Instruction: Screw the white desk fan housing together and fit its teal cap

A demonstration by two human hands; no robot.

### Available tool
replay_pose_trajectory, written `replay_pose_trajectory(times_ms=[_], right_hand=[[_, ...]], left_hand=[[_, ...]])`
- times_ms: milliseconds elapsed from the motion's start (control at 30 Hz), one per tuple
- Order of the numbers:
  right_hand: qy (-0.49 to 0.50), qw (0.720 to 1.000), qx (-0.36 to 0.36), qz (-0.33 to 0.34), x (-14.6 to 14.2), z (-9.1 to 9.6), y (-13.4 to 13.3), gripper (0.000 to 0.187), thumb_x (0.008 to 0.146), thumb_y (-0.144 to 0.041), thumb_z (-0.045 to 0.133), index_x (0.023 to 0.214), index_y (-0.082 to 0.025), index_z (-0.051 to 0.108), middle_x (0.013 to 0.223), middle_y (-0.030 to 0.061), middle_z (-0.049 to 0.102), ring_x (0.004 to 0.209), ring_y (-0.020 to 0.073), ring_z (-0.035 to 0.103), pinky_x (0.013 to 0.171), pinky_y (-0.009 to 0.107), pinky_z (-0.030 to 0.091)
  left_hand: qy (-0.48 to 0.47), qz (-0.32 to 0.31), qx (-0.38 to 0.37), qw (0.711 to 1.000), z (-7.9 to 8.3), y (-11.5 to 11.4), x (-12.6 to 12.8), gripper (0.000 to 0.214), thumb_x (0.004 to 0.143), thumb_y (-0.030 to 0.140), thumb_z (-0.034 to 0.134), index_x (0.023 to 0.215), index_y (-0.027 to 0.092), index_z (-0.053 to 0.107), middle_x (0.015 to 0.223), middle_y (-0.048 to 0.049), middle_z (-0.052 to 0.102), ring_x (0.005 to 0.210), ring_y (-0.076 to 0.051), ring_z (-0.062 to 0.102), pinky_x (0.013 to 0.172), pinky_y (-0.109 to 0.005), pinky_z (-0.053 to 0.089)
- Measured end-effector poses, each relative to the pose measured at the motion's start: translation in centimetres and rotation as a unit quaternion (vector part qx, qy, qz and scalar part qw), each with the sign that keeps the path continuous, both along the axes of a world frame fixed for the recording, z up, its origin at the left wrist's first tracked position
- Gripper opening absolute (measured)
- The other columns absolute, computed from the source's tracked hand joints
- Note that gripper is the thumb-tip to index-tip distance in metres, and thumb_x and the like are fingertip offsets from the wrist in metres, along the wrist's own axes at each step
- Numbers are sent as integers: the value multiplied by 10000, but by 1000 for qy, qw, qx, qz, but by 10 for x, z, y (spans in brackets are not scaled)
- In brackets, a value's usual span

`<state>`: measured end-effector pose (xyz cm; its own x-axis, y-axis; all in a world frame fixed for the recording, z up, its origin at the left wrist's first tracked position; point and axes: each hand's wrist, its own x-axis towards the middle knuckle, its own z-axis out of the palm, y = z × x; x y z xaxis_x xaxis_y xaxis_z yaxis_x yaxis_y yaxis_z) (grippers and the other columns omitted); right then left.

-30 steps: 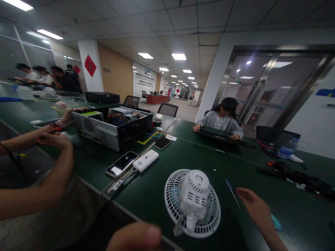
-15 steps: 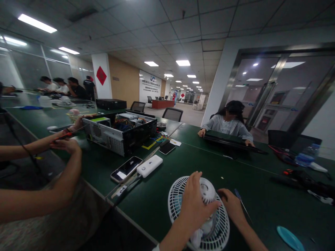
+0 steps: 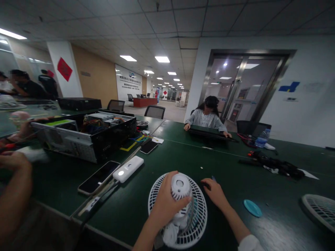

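- Left hand (image 3: 170,198) is wrapped around the motor housing (image 3: 180,184) of a white desk fan (image 3: 199,215), fingers curled over the side and gripping it.
- The fan lies on its back with the round grille flat and the housing sticking up, on the dark green desk (image 3: 125,218), right by the near edge.
- Right hand (image 3: 214,192) sits just beside the fan, fingers loosely curled, not spread. A small blue tip (image 3: 213,178), probably a screwdriver, pokes out right at the fingertips. Can't tell if it's actually being held.
- Just right of the fan there's a small blue disc (image 3: 252,208), and a second fan grille (image 3: 320,211) is cut off at the right edge of the view.
- Left of the fan, a white power bank (image 3: 128,169) sits beside a phone (image 3: 98,177), with another phone (image 3: 148,147) further along.
- Past those, an open computer case (image 3: 83,137) with coloured wires inside blocks the view along the left side of the desk.
- At the far left, another person's hands (image 3: 15,162) work around a red-handled screwdriver (image 3: 9,146).
- Across the desk, a seated person (image 3: 205,116) has both hands on a flat black panel (image 3: 211,135).
- Over on the right there's a pile of black cables (image 3: 274,165) and a water bottle (image 3: 262,138).
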<state>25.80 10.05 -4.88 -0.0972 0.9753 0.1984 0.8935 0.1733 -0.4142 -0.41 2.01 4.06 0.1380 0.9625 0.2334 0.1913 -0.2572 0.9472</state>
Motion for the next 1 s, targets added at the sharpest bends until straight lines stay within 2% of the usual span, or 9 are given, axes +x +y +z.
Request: replay_pose_trajectory(times_ms=[200,367,467,567,667,733,800,867,1000], right_hand=[[7,1000,-1,-6,-5,1,3,223,877,-308,539,1029,-153,587,1080,58,599,972,191,578,843,419,473],[70,997,15,-36,-10,5,0,214,882,-316,528,1017,-162,589,1067,55,601,939,177,582,828,401,478],[134,989,35,-57,-11,20,-3,202,886,-330,514,958,-159,594,1009,50,610,895,167,586,799,380,483],[208,975,56,-53,-21,47,-13,279,892,-393,441,919,-156,586,913,67,622,785,171,601,690,335,503],[259,963,69,11,-47,80,-36,327,864,-443,426,935,-163,581,875,73,636,770,184,611,665,310,508],[267,958,63,79,-70,99,-54,263,832,-407,498,900,-174,600,874,66,649,824,189,615,714,303,504],[257,955,62,137,-91,115,-69,175,809,-337,539,860,-188,615,843,45,651,794,174,613,721,294,493],[195,955,82,208,-105,126,-77,89,802,-230,543,829,-191,618,789,30,642,740,157,595,693,284,472],[67,941,119,309,-112,141,-79,97,793,-96,541,779,-175,596,760,24,640,737,143,576,677,258,446]], left_hand=[[9,13,-9,1000,1,-5,3,653,616,219,724,1219,200,474,1275,-107,497,1186,-310,438,1032,-427,298],[4,11,-24,1000,-2,-8,2,653,634,226,714,1233,207,454,1288,-108,485,1195,-314,430,1027,-432,304],[4,4,-19,1000,-3,-8,3,651,640,216,705,1236,207,443,1288,-103,477,1190,-306,432,1021,-424,313],[1,1,-15,1000,-5,-7,3,649,647,221,701,1239,205,434,1299,-107,462,1203,-304,420,1031,-424,302],[-4,0,4,1000,-8,-5,4,648,642,219,700,1231,196,432,1290,-109,461,1206,-302,416,1040,-435,291],[-5,-2,22,1000,-11,-3,4,641,630,192,696,1216,186,437,1272,-108,468,1199,-297,421,1040,-443,290],[-7,-5,37,999,-12,-3,4,636,629,178,688,1211,182,433,1265,-106,468,1198,-288,422,1041,-444,290],[-11,-8,44,999,-13,-2,4,623,644,177,676,1214,189,423,1266,-101,466,1198,-277,424,1041,-438,295],[-15,-12,43,999,-13,-3,5,593,670,177,658,1210,200,415,1257,-95,470,1190,-264,432,1032,-432,312]])
